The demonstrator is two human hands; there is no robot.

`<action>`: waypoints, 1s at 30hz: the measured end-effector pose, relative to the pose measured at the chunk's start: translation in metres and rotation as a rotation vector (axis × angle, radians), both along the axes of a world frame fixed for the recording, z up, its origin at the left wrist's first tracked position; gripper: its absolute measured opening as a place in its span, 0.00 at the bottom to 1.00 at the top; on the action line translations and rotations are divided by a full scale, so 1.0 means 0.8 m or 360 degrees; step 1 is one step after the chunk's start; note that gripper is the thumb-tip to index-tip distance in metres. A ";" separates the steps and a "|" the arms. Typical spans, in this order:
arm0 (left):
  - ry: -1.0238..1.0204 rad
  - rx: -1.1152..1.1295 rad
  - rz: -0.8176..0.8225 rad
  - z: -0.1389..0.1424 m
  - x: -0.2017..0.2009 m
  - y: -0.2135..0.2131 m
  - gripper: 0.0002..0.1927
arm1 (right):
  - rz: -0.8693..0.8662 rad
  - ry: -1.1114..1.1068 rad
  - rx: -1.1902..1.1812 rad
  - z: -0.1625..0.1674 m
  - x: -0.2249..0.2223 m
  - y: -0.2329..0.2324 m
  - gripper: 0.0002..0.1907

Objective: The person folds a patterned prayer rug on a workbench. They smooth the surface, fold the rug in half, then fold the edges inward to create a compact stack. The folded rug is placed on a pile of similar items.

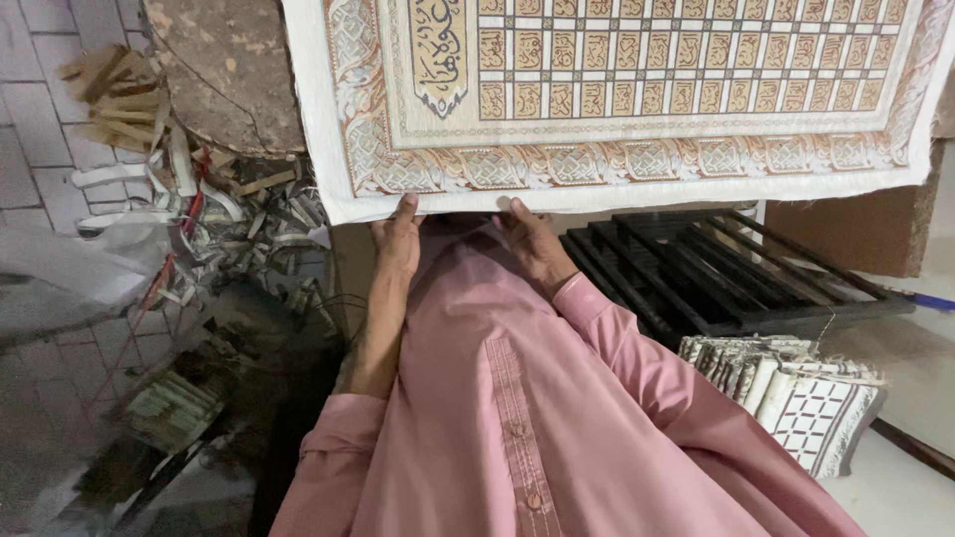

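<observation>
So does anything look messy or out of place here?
Yes. A heap of wood offcuts and cloth strips litters the tiled floor at left. The woven panel that both hands hold lies flat, not askew.

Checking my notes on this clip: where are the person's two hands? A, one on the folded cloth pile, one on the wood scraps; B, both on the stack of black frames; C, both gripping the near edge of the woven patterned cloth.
C: the left hand and right hand both hold the white near edge of the woven patterned cloth, side by side.
</observation>
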State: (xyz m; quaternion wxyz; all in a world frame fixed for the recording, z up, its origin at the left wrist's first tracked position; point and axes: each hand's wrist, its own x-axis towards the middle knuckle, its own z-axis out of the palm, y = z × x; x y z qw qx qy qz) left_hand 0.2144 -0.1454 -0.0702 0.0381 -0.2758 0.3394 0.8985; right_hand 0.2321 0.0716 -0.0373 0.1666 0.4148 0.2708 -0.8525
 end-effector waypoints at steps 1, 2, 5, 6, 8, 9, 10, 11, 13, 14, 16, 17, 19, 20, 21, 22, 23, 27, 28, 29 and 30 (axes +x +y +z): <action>0.0021 0.0004 -0.0016 0.000 0.000 -0.001 0.38 | -0.0060 0.0055 0.0000 -0.002 -0.004 0.001 0.19; 0.0038 0.0010 -0.0034 0.000 0.001 -0.002 0.37 | -0.0121 0.0105 0.0002 -0.004 -0.008 0.000 0.20; 0.0003 0.0051 0.0018 0.001 0.004 -0.002 0.35 | -0.0061 0.0113 0.0079 -0.002 -0.020 -0.009 0.21; -0.0023 0.0068 0.0054 0.001 0.005 -0.002 0.36 | 0.0002 0.0092 0.0115 -0.001 -0.022 -0.014 0.21; 0.0023 0.0039 0.0046 0.001 0.004 0.000 0.35 | 0.0030 0.0087 0.0078 0.000 -0.026 -0.025 0.22; 0.0037 0.0028 0.0046 0.000 0.004 0.001 0.35 | 0.0049 0.0075 0.0063 0.004 -0.027 -0.031 0.22; 0.0016 0.0050 0.0050 0.000 0.004 0.002 0.35 | 0.0057 0.0103 0.0112 0.007 -0.027 -0.035 0.22; -0.0005 0.0069 0.0062 -0.001 0.004 0.003 0.35 | 0.0074 0.0131 0.0158 0.010 -0.027 -0.039 0.22; -0.0008 0.0073 0.0080 -0.001 0.003 0.004 0.35 | 0.0137 0.0055 0.0253 0.015 -0.029 -0.043 0.24; -0.0002 0.0067 0.0083 -0.001 0.003 0.004 0.36 | 0.0182 -0.0060 0.0310 0.016 -0.029 -0.044 0.25; 0.0011 0.0065 0.0106 -0.001 0.005 0.005 0.36 | 0.0208 -0.0017 0.0328 0.013 -0.028 -0.044 0.27; 0.0018 0.0077 0.0115 -0.001 0.005 0.005 0.36 | 0.0180 0.0139 0.0295 0.010 -0.027 -0.043 0.28; 0.0045 0.0085 0.0104 -0.001 0.007 0.004 0.36 | 0.0159 0.0311 0.0315 0.001 -0.024 -0.040 0.29; 0.0064 0.0079 0.0081 -0.001 0.008 0.003 0.36 | 0.0165 0.0326 0.0365 -0.003 -0.023 -0.039 0.30; 0.0088 0.0072 0.0059 -0.001 0.008 0.002 0.36 | 0.0171 0.0345 0.0414 -0.008 -0.022 -0.038 0.31; 0.0087 0.0075 0.0082 -0.001 0.008 0.001 0.35 | 0.0202 0.0233 0.0375 -0.012 -0.022 -0.037 0.30; 0.0085 0.0075 0.0105 -0.001 0.008 -0.001 0.35 | 0.0235 0.0120 0.0332 -0.014 -0.021 -0.035 0.30; 0.0101 0.0084 0.0078 -0.003 0.007 -0.008 0.33 | 0.0206 0.0330 0.0387 -0.017 -0.020 -0.030 0.32; 0.0099 0.0088 0.0070 -0.002 0.007 -0.009 0.33 | 0.0260 0.0222 0.0310 -0.016 -0.019 -0.028 0.31; 0.0098 0.0093 0.0063 -0.001 0.007 -0.009 0.33 | 0.0315 0.0114 0.0233 -0.014 -0.019 -0.027 0.31; 0.0106 0.0098 0.0057 -0.001 0.006 -0.010 0.33 | 0.0370 0.0017 0.0156 -0.013 -0.020 -0.027 0.31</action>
